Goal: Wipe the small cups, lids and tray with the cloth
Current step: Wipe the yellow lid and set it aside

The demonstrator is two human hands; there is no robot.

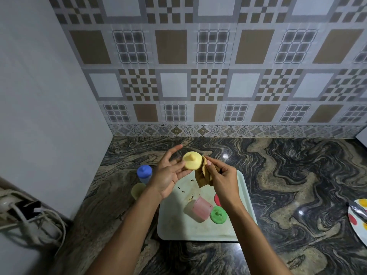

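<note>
Lid: yellow lid [191, 161] pinched in the left hand [168, 175]; raised over the tray's [188, 229] far end
Cloth: bunched cloth [202, 178] gripped by the right hand [222, 179]; touching the lid's right rim
Move: probably the cloth wipes leftward over the lid

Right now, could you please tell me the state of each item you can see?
yellow lid: held up in the left hand, cloth touching its edge.
cloth: bunched in the right hand.
pink cup: on its side on the tray.
green lid: lying on the tray.
tray: dark crumbs on it.
blue-lidded cup: upright on the counter, closed.
yellow cup: on the counter, partly hidden.
</note>
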